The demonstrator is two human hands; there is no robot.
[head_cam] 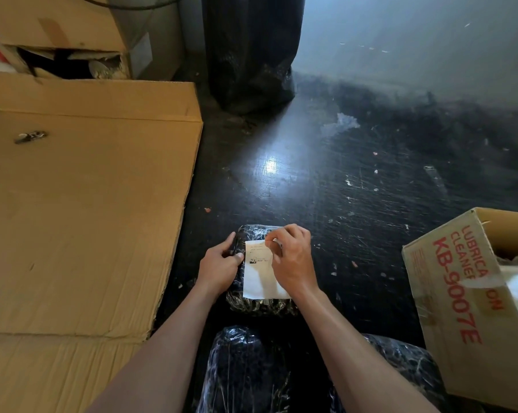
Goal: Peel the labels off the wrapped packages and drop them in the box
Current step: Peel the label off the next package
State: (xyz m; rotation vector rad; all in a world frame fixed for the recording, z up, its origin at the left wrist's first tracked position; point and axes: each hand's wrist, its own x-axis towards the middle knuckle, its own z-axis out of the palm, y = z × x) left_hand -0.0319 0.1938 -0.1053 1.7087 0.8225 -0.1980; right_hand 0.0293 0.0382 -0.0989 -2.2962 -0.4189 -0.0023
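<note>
One white label (261, 278), glossy black package (259, 307)

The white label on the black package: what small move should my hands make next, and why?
Probably peel the far corner toward you with the right hand: its fingers seem to pinch that corner, while the label lies mostly flat on the package. The left hand grips the package's left edge.
</note>
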